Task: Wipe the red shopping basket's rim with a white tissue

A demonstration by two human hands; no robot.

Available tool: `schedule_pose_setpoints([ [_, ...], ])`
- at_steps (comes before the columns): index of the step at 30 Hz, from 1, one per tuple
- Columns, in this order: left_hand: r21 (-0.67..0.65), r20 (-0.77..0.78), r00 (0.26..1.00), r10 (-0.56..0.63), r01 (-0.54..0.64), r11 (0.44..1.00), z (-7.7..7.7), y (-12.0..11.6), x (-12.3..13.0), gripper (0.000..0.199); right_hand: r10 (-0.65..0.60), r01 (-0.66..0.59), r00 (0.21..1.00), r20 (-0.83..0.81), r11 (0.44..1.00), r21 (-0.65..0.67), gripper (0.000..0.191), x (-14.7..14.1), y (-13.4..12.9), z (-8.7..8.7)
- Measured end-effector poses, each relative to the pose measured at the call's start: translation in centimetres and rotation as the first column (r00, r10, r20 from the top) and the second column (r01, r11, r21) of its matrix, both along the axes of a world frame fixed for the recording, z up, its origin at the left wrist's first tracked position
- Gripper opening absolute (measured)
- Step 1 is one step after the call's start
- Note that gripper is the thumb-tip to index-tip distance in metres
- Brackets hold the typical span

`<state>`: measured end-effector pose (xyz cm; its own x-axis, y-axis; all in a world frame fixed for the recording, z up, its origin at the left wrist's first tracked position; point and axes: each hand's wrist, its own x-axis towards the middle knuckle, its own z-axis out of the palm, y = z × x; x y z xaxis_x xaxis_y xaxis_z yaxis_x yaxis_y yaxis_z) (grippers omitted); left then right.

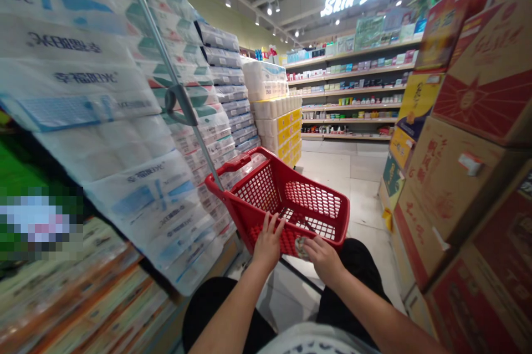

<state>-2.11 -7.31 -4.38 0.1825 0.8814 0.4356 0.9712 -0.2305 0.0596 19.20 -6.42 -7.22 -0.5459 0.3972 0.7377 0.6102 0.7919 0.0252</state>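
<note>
A red plastic shopping basket cart [286, 174] with latticed walls stands in front of my knees, and nothing lies in its basket. My left hand [268, 243] rests against the near side wall, its fingers stretched out and spread near the rim. In my right hand [322, 257] is a small pale, greenish crumpled wad [301, 247], perhaps a cloth, pressed to the outside of that same wall. A grey metal pole with a grey plastic handle [182, 104] rises from the cart's left end.
Tall stacks of wrapped tissue packs [112, 82] line the left side, close to the cart. Cardboard cartons [453, 177] are piled along the right. Ahead, tiled floor [361, 188] leads to shelves [353, 104] of small boxes and bottles under a lit sign.
</note>
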Motion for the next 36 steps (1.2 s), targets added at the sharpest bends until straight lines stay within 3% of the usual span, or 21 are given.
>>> schedule_pose_setpoints([
  [4, 0.01, 0.003, 1.0, 0.002, -0.002, 1.0, 0.0, -0.2, 0.2, 0.076, 0.011, -0.009, 0.999, -0.048, 0.999, 0.037, 0.019, 0.1, -0.2, 0.0],
  [9, 0.012, 0.02, 1.0, 0.014, -0.014, 1.0, 0.0, -0.1, 0.5, 0.074, -0.03, 0.03, 1.0, -0.009, 0.998, -0.057, 0.017, 0.2, -0.5, 0.0],
  [31, 0.01, -0.002, 1.0, -0.021, 0.021, 1.0, -0.2, -0.4, 0.8, 0.079, -0.014, 0.015, 0.998, -0.054, 1.0, 0.004, 0.016, 0.9, -0.8, -0.4],
  [36, -0.017, 0.01, 1.0, 0.008, -0.008, 1.0, -0.2, -0.3, 0.9, 0.078, -0.044, 0.043, 0.999, -0.022, 0.998, -0.049, 0.013, 1.3, -1.1, -0.1],
])
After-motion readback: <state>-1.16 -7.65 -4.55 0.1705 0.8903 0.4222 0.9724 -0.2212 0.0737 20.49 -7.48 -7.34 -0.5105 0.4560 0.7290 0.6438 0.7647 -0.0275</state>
